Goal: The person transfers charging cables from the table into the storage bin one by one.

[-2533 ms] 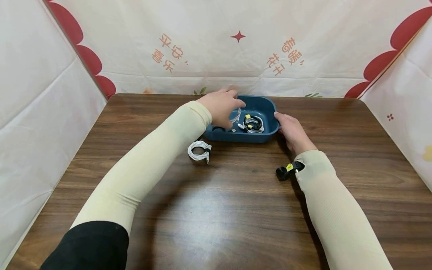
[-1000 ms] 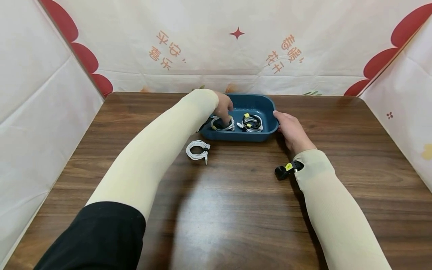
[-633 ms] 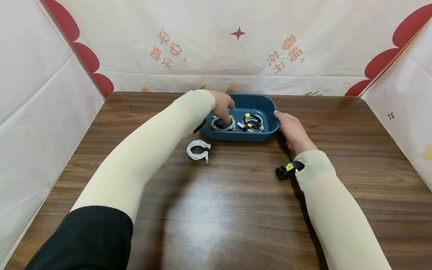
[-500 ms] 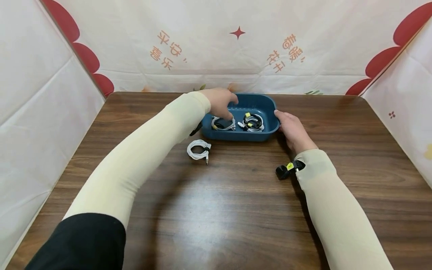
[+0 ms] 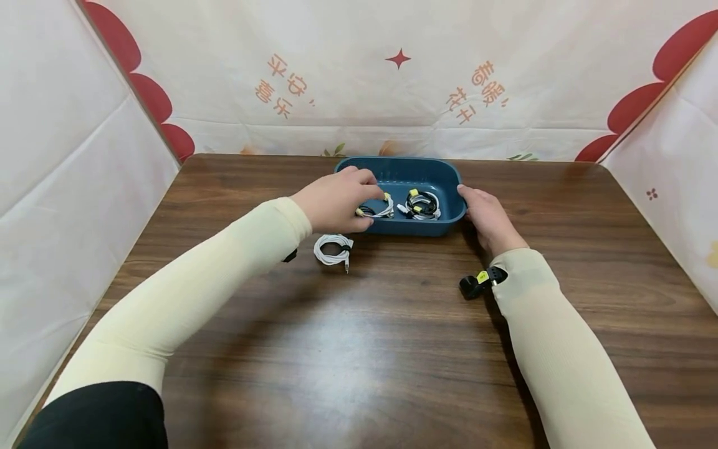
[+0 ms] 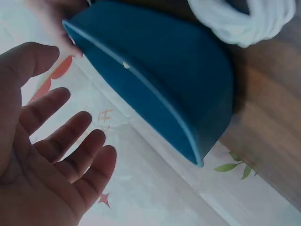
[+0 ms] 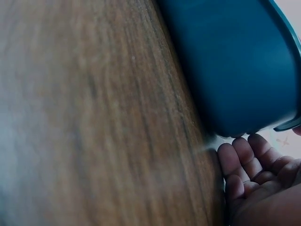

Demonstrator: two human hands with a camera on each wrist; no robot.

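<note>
A blue plastic basin (image 5: 417, 229) stands at the back middle of the table. Inside it lie two coiled cables: a white-and-black coil with yellow tags (image 5: 386, 212) on the left, and another white-and-black coil (image 5: 430, 214) on the right. My left hand (image 5: 336, 201) hovers over the basin's front left rim, its fingers spread and the palm bare in the left wrist view. At the basin's right end my right hand (image 5: 487, 219) grips the rim, thumb on top, with fingertips against the outer wall in the right wrist view. In front of the basin rests a white coiled cable (image 5: 320, 254) with a black tie.
The brown wooden table (image 5: 415, 349) runs up to a white printed cloth (image 5: 348, 81) behind, with more cloth along both sides. A black wrist camera (image 5: 473, 287) sticks out from my right sleeve, low over the tabletop.
My left hand lowered a cable coil into the basin's left side, let go, and drew back toward the front left rim. The right hand has kept its hold on the basin.
</note>
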